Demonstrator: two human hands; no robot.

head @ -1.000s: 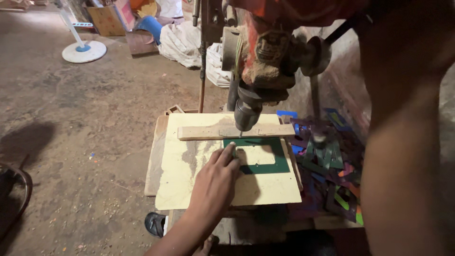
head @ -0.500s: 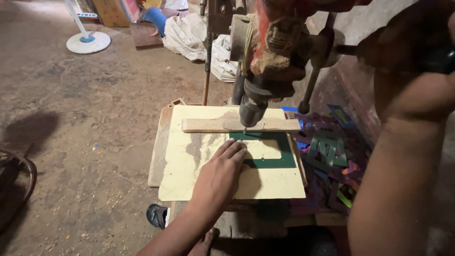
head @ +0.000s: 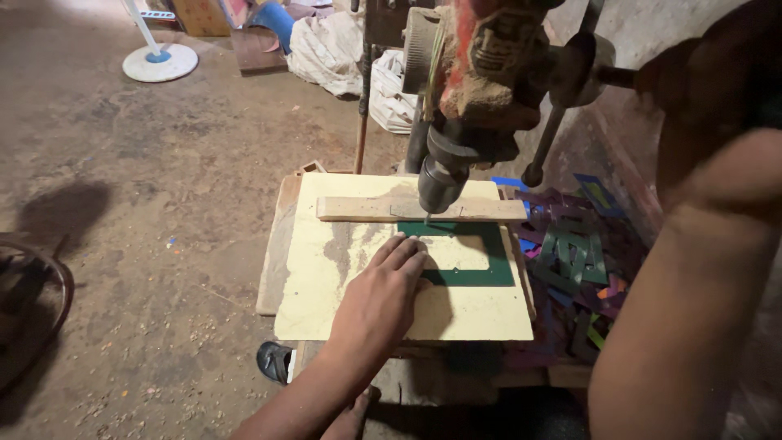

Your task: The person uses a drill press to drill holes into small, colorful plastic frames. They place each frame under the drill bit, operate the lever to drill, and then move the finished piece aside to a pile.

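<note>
Since the earlier frame our left hand [head: 383,297] has slid closer to the drill bit [head: 426,218], lying flat and open on the green frame [head: 464,254] beneath it. Our right hand's grip is hidden. Fingers near the bit risk injury if the frame spins.

The person's left hand [head: 381,303] lies palm down and flat, its fingers [head: 405,251] held straight and close together, pointing forward and slightly to the right. The bare left forearm runs back from the wrist toward the lower edge of the view. The right arm rises large along the right side, bare, bent and reaching up and forward. The right hand itself sits in deep shadow near the top right, its grip unclear.
</note>
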